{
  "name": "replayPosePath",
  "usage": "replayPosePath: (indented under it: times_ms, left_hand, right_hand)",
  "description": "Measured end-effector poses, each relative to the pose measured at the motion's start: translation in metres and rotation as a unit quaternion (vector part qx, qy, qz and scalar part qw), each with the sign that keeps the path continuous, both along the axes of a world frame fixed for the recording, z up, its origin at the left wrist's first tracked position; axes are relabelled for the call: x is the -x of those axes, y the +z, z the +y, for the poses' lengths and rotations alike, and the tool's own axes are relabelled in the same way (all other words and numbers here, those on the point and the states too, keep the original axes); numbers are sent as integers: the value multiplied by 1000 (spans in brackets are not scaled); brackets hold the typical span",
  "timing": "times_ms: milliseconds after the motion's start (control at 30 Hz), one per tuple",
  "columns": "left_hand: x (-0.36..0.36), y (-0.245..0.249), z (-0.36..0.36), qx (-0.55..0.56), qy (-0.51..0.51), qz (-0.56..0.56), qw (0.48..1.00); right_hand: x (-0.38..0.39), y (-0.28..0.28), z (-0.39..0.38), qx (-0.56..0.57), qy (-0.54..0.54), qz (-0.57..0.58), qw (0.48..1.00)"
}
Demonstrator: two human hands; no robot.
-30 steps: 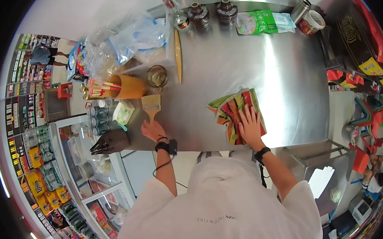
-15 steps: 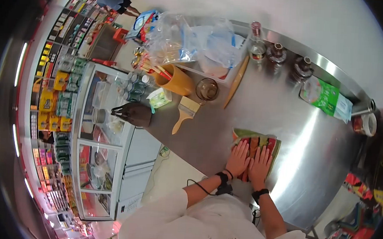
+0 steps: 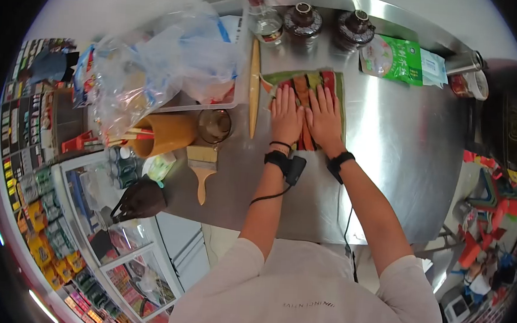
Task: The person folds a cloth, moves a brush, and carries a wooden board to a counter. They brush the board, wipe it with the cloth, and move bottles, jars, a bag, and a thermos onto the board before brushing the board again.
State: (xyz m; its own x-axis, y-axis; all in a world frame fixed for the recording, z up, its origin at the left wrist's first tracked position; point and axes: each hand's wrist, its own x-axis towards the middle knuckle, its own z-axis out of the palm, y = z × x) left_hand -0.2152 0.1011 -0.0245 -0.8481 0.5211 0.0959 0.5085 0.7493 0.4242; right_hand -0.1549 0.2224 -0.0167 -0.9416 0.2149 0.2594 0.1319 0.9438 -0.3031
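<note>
- Our left hand (image 3: 286, 117) and right hand (image 3: 324, 120) lie side by side, palms down, fingers spread flat on a striped cloth (image 3: 305, 78).
- The cloth sits far on the steel counter (image 3: 390, 134), towards the back wall.
- A long wooden stick (image 3: 254, 84) lies just left of the cloth, close to our left hand.
- Behind the cloth stand a clear bottle (image 3: 266, 20) and two dark jars (image 3: 302, 19); a green packet (image 3: 398, 60) lies to the right.
- Left of the stick are a glass (image 3: 214, 125), a brush (image 3: 202, 169), an orange holder (image 3: 168, 133) and plastic bags (image 3: 158, 60).
</note>
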Motion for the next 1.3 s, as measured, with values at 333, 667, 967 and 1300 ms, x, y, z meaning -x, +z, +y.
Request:
replayPosePath:
  times_ms: [333, 667, 967, 1300]
  left_hand:
    - [32, -6, 11, -7, 23, 30, 999]
    - [-154, 23, -57, 48, -17, -4, 999]
    - [-373, 21, -68, 77, -59, -14, 995]
    - [-350, 21, 11, 71, -149, -24, 986]
  right_hand:
    - [38, -11, 4, 3, -25, 44, 999]
    - [-142, 17, -40, 75, 49, -26, 996]
    - [-367, 29, -46, 133, 57, -30, 989]
    - [-379, 8, -6, 133, -74, -3, 988]
